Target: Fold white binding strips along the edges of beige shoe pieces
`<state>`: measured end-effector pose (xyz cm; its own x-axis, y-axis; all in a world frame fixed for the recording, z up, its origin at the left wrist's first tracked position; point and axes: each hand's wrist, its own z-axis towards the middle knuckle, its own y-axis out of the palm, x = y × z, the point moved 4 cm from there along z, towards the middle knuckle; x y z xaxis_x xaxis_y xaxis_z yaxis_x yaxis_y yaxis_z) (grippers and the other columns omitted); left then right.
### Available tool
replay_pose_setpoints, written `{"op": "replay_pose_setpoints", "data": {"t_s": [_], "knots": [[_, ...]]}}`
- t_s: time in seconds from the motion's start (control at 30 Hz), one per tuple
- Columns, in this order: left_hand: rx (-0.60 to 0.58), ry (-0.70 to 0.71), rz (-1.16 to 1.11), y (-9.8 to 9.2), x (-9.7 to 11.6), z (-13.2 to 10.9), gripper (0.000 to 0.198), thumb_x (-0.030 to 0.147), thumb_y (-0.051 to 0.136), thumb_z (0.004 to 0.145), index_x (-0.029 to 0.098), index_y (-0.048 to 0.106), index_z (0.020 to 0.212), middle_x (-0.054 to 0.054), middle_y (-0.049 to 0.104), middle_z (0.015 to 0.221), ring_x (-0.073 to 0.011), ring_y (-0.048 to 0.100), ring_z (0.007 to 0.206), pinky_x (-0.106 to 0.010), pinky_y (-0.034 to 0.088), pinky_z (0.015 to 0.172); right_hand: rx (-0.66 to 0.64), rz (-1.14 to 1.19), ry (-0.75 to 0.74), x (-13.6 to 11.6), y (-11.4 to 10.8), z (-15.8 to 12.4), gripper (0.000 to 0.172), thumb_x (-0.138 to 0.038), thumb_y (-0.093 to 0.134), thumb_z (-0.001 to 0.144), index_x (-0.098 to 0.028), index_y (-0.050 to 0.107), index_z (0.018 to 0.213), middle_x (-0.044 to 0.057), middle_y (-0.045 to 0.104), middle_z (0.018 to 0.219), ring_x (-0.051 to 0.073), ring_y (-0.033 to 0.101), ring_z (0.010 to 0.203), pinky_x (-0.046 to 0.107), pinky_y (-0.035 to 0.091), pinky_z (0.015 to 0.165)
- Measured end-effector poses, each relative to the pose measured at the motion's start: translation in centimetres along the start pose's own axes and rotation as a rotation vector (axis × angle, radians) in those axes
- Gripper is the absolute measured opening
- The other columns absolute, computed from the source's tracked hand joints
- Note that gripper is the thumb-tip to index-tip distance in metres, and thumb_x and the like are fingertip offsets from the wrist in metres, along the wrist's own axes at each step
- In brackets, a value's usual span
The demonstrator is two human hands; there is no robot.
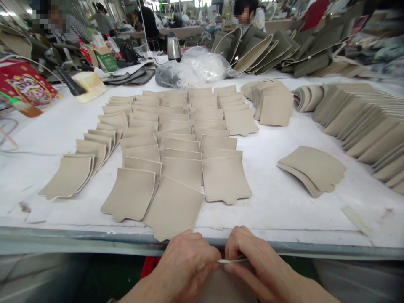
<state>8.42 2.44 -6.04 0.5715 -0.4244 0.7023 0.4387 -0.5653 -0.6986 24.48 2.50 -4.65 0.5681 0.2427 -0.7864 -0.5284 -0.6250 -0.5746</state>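
My left hand [186, 263] and my right hand [252, 261] meet just below the table's front edge, both pinching the thin edge of one beige leather piece [227, 286] held edge-on towards me; most of it is hidden under my hands. Directly beyond them, several rows of identical beige cut pieces [176, 139] lie overlapped like shingles on the white table [277, 210]. The nearest piece [173, 208] hangs slightly over the table's edge, close to my left hand.
A small stack of the same pieces [312, 168] lies to the right, with long fanned stacks [362, 122] beyond it. Plastic bags [202, 67], a kettle [173, 46] and curved dark panels [261, 50] stand at the back. Other people work behind the table.
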Motion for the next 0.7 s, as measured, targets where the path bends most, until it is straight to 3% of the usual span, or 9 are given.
{"op": "replay_pose_setpoints", "data": {"t_s": [0.17, 0.4, 0.57, 0.7], "knots": [[0.008, 0.010, -0.008, 0.2, -0.2, -0.1, 0.027, 0.021, 0.041, 0.096, 0.019, 0.060, 0.077, -0.002, 0.066, 0.073, -0.0173, 0.060, 0.073, -0.029, 0.035, 0.067, -0.010, 0.113, 0.115, 0.9, -0.6, -1.1, 0.014, -0.009, 0.049, 0.089, -0.022, 0.049, 0.092, 0.000, 0.056, 0.094, 0.016, 0.054, 0.084, 0.027, 0.045, 0.074], [0.008, -0.029, -0.024, 0.3, -0.5, -0.2, 0.027, 0.024, 0.045, 0.095, 0.019, 0.061, 0.075, -0.002, 0.065, 0.070, -0.0171, 0.061, 0.072, -0.027, 0.035, 0.065, 0.007, 0.105, 0.098, 1.9, -0.8, -2.0, 0.019, -0.009, 0.052, 0.089, -0.025, 0.052, 0.099, -0.001, 0.058, 0.097, 0.015, 0.055, 0.086, 0.026, 0.045, 0.077], [0.081, 0.010, -0.059, 0.0, -0.5, -0.7, 0.026, 0.024, 0.044, 0.096, 0.020, 0.063, 0.077, -0.001, 0.065, 0.071, -0.0162, 0.059, 0.071, -0.027, 0.035, 0.064, 0.062, 0.128, 0.133, 2.6, -1.1, -2.1, 0.020, -0.005, 0.054, 0.085, -0.023, 0.052, 0.094, -0.002, 0.060, 0.093, 0.014, 0.055, 0.084, 0.026, 0.043, 0.076], [0.072, 0.031, -0.058, -0.2, -0.4, -0.7, 0.023, 0.023, 0.045, 0.095, 0.020, 0.065, 0.082, -0.001, 0.068, 0.074, -0.0171, 0.060, 0.072, -0.027, 0.036, 0.064, 0.050, 0.147, 0.162, 2.7, -1.1, -2.2, 0.019, -0.005, 0.054, 0.084, -0.023, 0.051, 0.090, -0.004, 0.060, 0.089, 0.014, 0.054, 0.080, 0.025, 0.041, 0.072]]}}
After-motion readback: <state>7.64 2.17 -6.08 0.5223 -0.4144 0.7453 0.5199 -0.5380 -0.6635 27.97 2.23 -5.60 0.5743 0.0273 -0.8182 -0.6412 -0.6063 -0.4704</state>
